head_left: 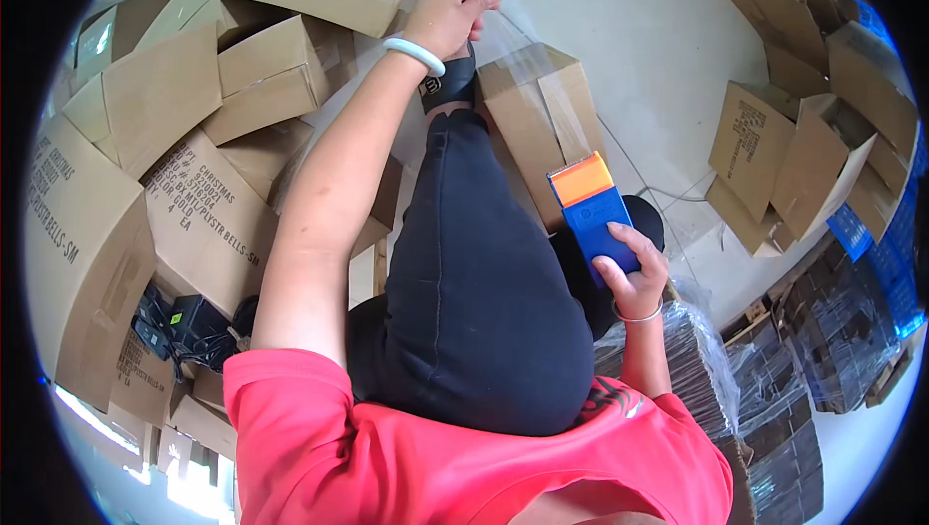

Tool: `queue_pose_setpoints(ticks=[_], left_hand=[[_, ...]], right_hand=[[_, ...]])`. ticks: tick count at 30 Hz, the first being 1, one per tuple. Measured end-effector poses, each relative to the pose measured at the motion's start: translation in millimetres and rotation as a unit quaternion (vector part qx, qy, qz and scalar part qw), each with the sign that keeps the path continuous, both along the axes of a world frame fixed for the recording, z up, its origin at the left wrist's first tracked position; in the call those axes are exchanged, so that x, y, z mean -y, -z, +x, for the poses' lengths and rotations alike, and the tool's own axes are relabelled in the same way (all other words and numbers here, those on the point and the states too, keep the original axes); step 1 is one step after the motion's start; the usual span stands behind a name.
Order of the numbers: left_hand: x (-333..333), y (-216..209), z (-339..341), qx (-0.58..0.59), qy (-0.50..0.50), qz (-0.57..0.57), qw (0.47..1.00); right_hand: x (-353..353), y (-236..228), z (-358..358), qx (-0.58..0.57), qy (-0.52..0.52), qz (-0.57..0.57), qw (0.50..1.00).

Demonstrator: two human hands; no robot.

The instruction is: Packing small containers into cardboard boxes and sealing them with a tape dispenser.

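Observation:
Stretched out toward the far side, my left hand (455, 17) has its fingers pinched together at the loose end of a strip of clear tape (523, 56). The tape runs over the far edge of a closed brown cardboard box (518, 104), which stands on the floor beside my foot. In my right hand (634, 269) is a blue and orange tape dispenser (595, 220), gripped by its blue body. Its orange end meets the near end of the box, where more clear tape lies along the top seam.
Brown cardboard boxes (160, 90) are heaped at the left, with black cables and adapters (189, 327) near them. Several opened boxes (755, 152) stand at the right. Film-wrapped stacks (697, 351) are at the lower right. My leg (464, 283) fills the middle.

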State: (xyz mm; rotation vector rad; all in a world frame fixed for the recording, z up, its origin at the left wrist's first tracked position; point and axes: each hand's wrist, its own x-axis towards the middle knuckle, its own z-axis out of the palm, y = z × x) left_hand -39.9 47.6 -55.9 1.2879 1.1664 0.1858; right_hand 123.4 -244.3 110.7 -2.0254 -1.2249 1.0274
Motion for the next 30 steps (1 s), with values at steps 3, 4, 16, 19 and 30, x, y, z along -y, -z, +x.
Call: queue_pose_setpoints(ticks=[3,4,16,19,30], left_hand=[[15,37,-3,-0.003,0.021,0.003,1.0],[26,52,-1,-0.022,0.064,0.052,0.996],[33,-58,36,0.027,0.562,0.304,0.769],[63,-59,48,-0.03,0.674,0.407,0.616],[76,-47,52,-0.087,0.665,0.454,0.587]], right_hand=[[-1,1,-6,-0.005,0.007,-0.014,1.0],[-2,2,-8,0.0,0.013,-0.017,1.0],[-10,1,-4,-0.005,0.018,-0.054,0.998],[-11,6,-5,-0.007,0.014,-0.047,0.999],[134,-16,15,0.032,0.103,-0.299,0.948]])
